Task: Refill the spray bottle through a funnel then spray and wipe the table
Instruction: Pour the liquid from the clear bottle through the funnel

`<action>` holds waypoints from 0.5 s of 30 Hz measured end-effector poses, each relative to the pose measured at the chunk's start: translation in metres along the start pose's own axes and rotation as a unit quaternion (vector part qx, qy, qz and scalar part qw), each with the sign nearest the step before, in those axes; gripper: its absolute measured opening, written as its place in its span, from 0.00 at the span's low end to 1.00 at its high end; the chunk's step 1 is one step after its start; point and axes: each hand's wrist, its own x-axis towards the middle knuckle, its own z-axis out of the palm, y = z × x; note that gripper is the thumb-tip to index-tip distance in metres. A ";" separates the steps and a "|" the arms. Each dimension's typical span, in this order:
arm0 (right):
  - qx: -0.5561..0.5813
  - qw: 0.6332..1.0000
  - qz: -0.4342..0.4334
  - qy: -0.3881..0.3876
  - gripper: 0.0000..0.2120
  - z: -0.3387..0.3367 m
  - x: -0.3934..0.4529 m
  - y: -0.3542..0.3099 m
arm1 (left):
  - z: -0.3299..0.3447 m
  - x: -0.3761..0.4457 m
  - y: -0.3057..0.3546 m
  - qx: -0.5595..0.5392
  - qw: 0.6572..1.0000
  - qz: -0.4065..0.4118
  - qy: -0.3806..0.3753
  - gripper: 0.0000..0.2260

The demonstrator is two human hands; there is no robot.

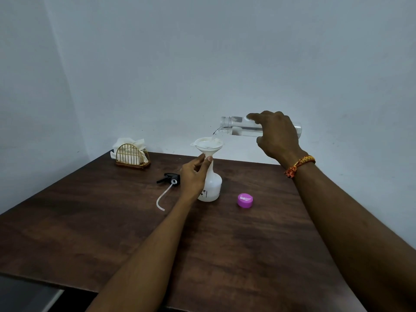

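A white spray bottle [212, 186] stands upright on the dark wooden table [112, 233], with a white funnel [208, 144] set in its neck. My left hand [194, 176] pinches the neck just below the funnel. My right hand [275, 136] holds a clear water bottle [236, 127] tipped nearly level above and to the right of the funnel. A thin stream of water runs from its mouth into the funnel. The black spray head [170, 178] with its white dip tube lies on the table left of the spray bottle.
A pink bottle cap [245, 200] lies on the table right of the spray bottle. A gold wire holder with white napkins [131, 154] stands at the far left corner. Pale walls close in behind and to the left.
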 end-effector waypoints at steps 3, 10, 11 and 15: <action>0.004 1.000 0.002 -0.003 0.33 0.000 0.000 0.000 | 0.001 -0.001 0.000 -0.008 1.000 -0.004 0.000 0.17; -0.001 1.000 0.004 -0.003 0.34 0.001 -0.001 0.000 | 0.002 0.000 0.001 -0.026 1.000 0.001 0.000 0.15; 0.000 1.000 0.004 -0.002 0.34 0.001 -0.001 -0.001 | 0.002 0.000 0.001 -0.024 1.000 0.006 -0.002 0.15; -0.001 1.000 0.003 0.003 0.34 0.000 0.001 -0.001 | 0.000 0.000 0.000 -0.022 1.000 0.011 0.001 0.16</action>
